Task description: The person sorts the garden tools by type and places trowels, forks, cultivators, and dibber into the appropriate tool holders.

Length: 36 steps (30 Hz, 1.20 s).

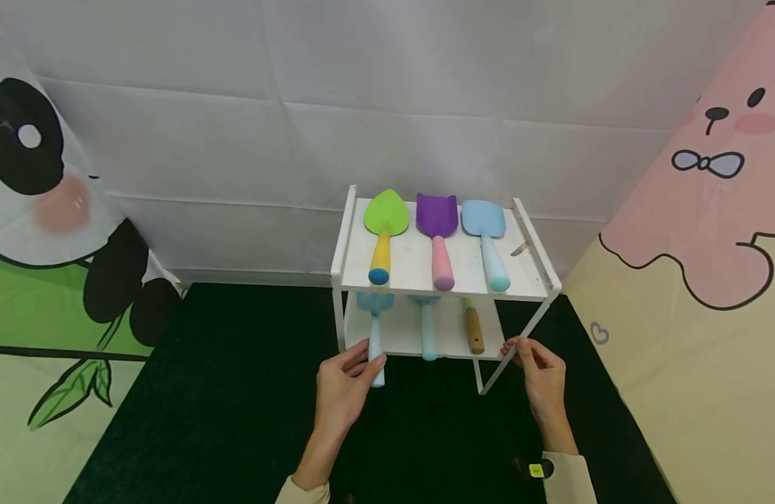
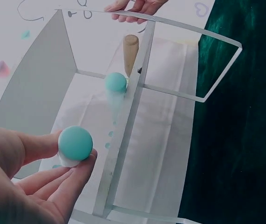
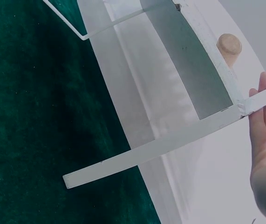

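Note:
My left hand (image 1: 346, 388) pinches the pale handle of a light-blue toy garden fork (image 1: 376, 329) between thumb and fingers. The fork lies on the lower level of a white two-tier shelf rack (image 1: 526, 280), its handle sticking out past the front edge; the upper board hides part of its head. In the left wrist view, the handle's round turquoise end (image 2: 75, 143) faces the camera. At the rack's right side, my right hand (image 1: 543, 378) holds the slanted white frame bar, with fingers behind it. Beside the fork lie another light-blue tool (image 1: 428, 336) and a brown-handled tool (image 1: 473, 329).
On the upper shelf lie a green spade with a yellow handle (image 1: 386, 217), a purple shovel with a pink handle (image 1: 437, 217) and a light-blue shovel (image 1: 484, 220). The rack stands on a dark green cloth (image 1: 236, 392), before a white backdrop (image 1: 387, 84).

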Tool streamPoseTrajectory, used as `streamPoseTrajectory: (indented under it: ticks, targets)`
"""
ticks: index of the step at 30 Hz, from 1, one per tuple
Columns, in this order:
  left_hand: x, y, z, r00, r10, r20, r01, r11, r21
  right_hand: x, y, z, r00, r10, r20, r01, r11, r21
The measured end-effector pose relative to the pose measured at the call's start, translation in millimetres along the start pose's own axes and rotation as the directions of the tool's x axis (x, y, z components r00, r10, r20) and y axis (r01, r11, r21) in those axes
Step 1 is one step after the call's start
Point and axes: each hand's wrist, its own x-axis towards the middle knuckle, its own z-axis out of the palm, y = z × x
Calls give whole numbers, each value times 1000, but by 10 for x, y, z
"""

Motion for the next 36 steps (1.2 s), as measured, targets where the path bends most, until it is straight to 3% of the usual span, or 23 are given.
streamPoseTrajectory:
  ticks: [10, 36]
  targets:
    - [102, 74, 103, 998, 67, -16, -66, 997, 37, 1, -2, 0, 1000, -6, 16, 6, 1000, 16]
    - [312, 222, 249, 999, 34, -40, -23, 972, 232, -6, 1, -3, 1000, 6, 11, -6, 1000, 9]
